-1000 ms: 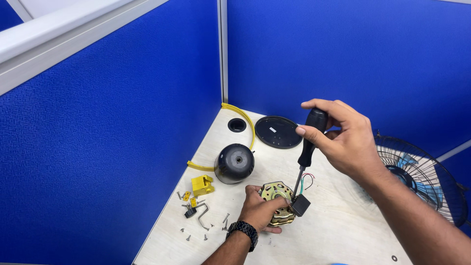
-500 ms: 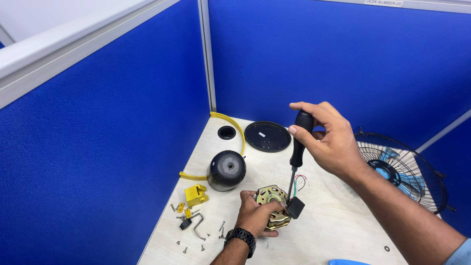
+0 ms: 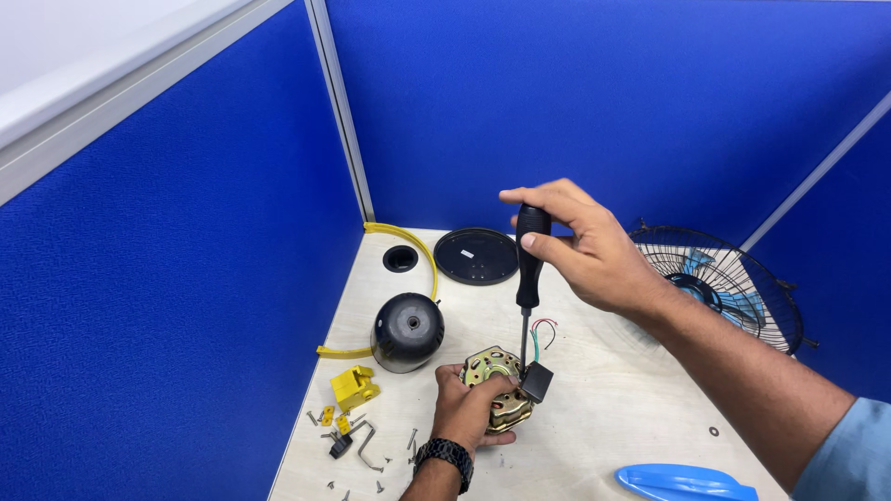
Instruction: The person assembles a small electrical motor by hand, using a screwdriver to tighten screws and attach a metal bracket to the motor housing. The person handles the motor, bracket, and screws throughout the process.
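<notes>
Two hands, screwdriver (image 3: 530,260) upright, motor (image 3: 497,397) gripped

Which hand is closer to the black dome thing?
Left. The left hand holds the motor just beside the black dome; the right hand is higher, gripping the screwdriver.

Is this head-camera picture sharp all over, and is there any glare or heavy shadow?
In the head view, light is even and soft, with only faint shadows on the table. The right hand, screwdriver, left hand and motor look sharp. The black dome cover shows a dull sheen, no hard glare. The partition edges lean outward, suggesting wide-lens distortion.
</notes>
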